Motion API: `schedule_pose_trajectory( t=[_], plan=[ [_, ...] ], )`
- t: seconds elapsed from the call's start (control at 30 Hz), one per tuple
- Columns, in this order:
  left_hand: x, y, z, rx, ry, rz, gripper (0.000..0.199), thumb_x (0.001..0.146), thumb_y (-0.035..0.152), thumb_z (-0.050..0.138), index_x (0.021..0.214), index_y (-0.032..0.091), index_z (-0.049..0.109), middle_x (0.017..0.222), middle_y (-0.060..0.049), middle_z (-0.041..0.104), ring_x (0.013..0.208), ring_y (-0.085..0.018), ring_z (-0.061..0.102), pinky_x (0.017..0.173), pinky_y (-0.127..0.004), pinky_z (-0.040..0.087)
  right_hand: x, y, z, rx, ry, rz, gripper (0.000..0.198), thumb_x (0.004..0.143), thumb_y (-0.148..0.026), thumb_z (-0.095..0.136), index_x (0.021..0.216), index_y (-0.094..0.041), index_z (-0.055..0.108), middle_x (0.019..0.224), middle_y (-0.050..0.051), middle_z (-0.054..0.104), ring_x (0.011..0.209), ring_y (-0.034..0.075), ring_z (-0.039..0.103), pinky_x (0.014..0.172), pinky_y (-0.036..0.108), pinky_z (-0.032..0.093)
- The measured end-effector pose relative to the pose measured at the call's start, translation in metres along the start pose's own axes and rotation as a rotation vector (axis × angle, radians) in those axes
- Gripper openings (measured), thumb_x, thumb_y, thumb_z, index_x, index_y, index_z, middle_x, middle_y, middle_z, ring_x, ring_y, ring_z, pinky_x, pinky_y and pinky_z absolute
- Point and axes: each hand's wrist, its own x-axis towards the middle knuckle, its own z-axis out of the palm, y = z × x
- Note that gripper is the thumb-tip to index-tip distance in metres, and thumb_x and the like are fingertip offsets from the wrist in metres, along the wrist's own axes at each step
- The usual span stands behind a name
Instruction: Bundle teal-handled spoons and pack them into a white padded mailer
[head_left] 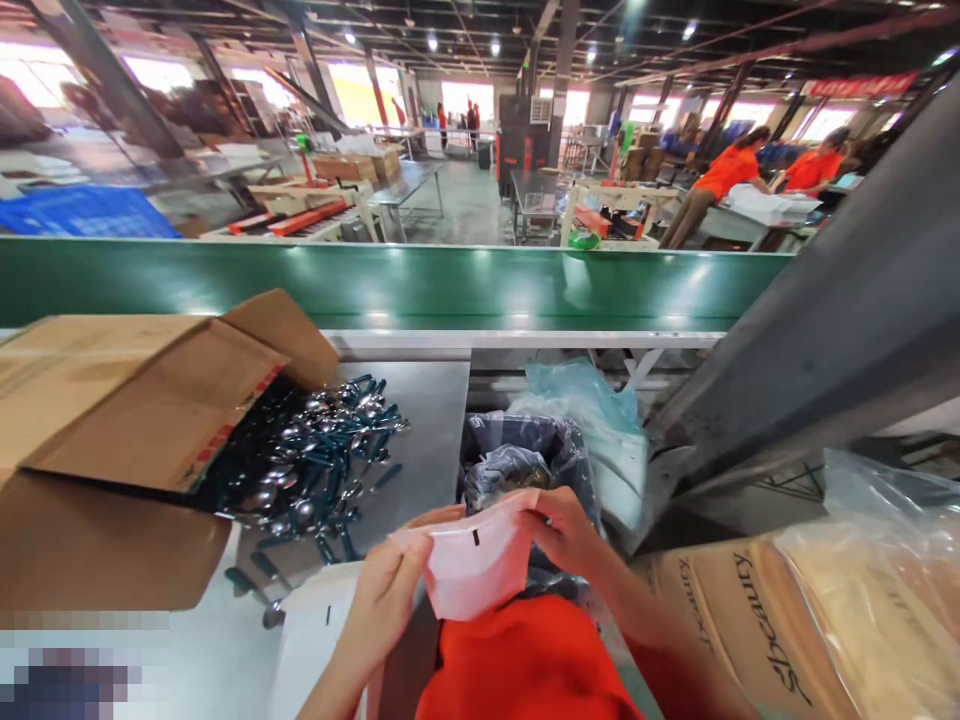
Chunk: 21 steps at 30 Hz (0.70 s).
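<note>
Both of my hands hold a small white plastic pouch (477, 565) with a black mark near its top edge, just above my orange shirt. My left hand (386, 595) pinches its left side and my right hand (564, 530) grips its upper right corner. A pile of teal-handled metal spoons (315, 455) spills from a tipped cardboard box (135, 395) onto the steel table (427, 420) to the left of my hands. A stack of white pouches (319, 630) lies under my left hand.
A green conveyor belt (390, 285) runs across behind the table. A bin lined with a dark bag (525, 455) sits beyond my hands, pale plastic bags (600, 420) beside it. A printed carton (757, 620) with clear wrap lies right. People in orange work far back right (724, 180).
</note>
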Motion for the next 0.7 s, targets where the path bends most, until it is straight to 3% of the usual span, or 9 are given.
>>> schedule_pose_trajectory(
  t=[0.07,0.17,0.27,0.37,0.53,0.7],
  plan=[
    [0.003,0.004,-0.007,0.128,0.071,0.121,0.053,0.090,0.061,0.049,0.092,0.021,0.083,0.104,-0.011,0.080,0.095,-0.027,0.076,0.085,-0.032,0.061,-0.001,-0.006,-0.002,0.071,-0.003,-0.054,0.039,0.098,-0.048,0.051,0.101,-0.019,0.076,0.081,0.004,0.076,0.066,0.015,0.066,0.061,0.023,0.049],
    [0.005,0.014,-0.018,0.149,0.085,0.277,0.031,0.089,0.047,0.060,0.092,0.026,0.083,0.094,-0.007,0.080,0.082,-0.022,0.078,0.072,-0.023,0.061,0.002,-0.013,-0.007,0.177,0.023,-0.128,0.033,0.098,-0.041,0.054,0.099,-0.020,0.078,0.086,0.006,0.079,0.068,0.016,0.070,0.060,0.023,0.050],
    [0.006,0.028,-0.026,0.011,-0.017,0.393,0.022,0.086,0.042,0.068,0.095,0.028,0.082,0.084,-0.006,0.080,0.063,-0.019,0.076,0.056,-0.019,0.058,0.007,-0.019,-0.013,0.253,0.025,-0.171,0.037,0.097,-0.041,0.050,0.089,-0.020,0.080,0.071,0.005,0.076,0.054,0.014,0.064,0.051,0.023,0.045],
    [0.006,0.040,-0.032,-0.107,-0.170,0.397,0.027,0.090,0.043,0.063,0.089,0.026,0.083,0.072,-0.006,0.080,0.050,-0.016,0.070,0.046,-0.019,0.050,0.012,-0.024,-0.015,0.347,-0.006,-0.166,0.036,0.092,-0.036,0.052,0.072,-0.020,0.076,0.061,0.003,0.070,0.046,0.012,0.055,0.047,0.024,0.041],
    [0.002,0.037,-0.035,-0.081,-0.223,0.403,0.036,0.094,0.042,0.054,0.079,0.025,0.082,0.068,-0.005,0.078,0.059,-0.017,0.071,0.057,-0.023,0.054,0.011,-0.025,-0.010,0.442,0.031,-0.049,0.025,0.082,-0.024,0.052,0.059,-0.021,0.063,0.055,0.001,0.062,0.048,0.013,0.053,0.050,0.024,0.041],
    [-0.010,0.028,-0.034,0.101,0.000,0.394,0.046,0.091,0.059,0.048,0.081,0.028,0.081,0.084,-0.007,0.081,0.076,-0.023,0.074,0.070,-0.028,0.059,0.004,-0.022,-0.004,0.470,0.105,0.040,0.024,0.074,-0.032,0.046,0.057,-0.021,0.059,0.055,0.001,0.058,0.049,0.013,0.047,0.049,0.026,0.036]
  ],
)
